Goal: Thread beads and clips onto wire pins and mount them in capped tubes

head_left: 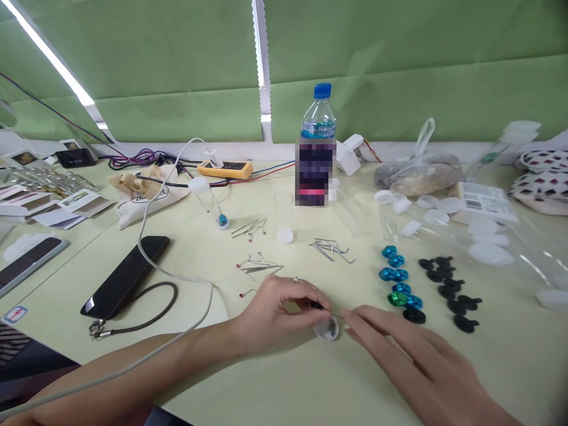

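Left hand (pixel 284 302) pinches black part (pixel 316 305), right hand (pixel 412 349) pinches thin rod (pixel 336 315) — both by white cap (pixel 327 332). I'd guess light, stiff, easily dropped — I'd hold part by edges, rod mid-length.

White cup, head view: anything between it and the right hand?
Nothing visible stands on the tabletop between the right hand and the white cup; the left hand only overlaps the cup's far edge in view.
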A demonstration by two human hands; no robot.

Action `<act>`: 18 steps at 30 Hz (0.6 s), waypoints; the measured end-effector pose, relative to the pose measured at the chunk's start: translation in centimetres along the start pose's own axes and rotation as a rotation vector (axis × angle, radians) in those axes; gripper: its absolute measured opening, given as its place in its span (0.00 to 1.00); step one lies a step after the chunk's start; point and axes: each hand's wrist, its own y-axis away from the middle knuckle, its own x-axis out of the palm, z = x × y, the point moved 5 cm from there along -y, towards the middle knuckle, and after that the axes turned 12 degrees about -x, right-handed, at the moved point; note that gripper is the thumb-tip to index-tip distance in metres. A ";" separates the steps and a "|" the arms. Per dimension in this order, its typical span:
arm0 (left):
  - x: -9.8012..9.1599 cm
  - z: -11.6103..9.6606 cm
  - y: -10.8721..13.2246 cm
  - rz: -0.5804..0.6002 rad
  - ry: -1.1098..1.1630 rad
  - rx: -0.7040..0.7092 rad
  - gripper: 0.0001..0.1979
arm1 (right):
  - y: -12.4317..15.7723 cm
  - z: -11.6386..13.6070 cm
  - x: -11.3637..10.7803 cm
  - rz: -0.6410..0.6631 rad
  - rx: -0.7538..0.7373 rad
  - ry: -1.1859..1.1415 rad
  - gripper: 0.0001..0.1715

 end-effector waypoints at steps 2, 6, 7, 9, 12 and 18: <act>0.0 0.0 0.0 -0.004 -0.004 0.003 0.05 | -0.3 0.3 -0.6 -0.008 -0.077 0.032 0.25; 0.0 0.1 0.0 -0.006 0.003 0.010 0.04 | -0.5 0.9 -0.9 0.021 -0.197 0.109 0.25; 0.0 0.1 0.0 -0.007 0.005 0.009 0.04 | -0.4 1.0 -0.8 0.035 -0.220 0.138 0.25; 0.1 0.1 0.1 -0.004 0.009 0.008 0.04 | -0.1 1.2 -0.6 0.043 -0.261 0.184 0.25; 0.2 0.1 0.1 -0.003 0.010 0.008 0.04 | 0.3 1.3 -0.5 0.011 -0.291 0.201 0.25; 0.1 0.0 0.2 -0.011 -0.008 0.014 0.04 | 0.7 1.2 -0.4 -0.016 -0.253 0.151 0.25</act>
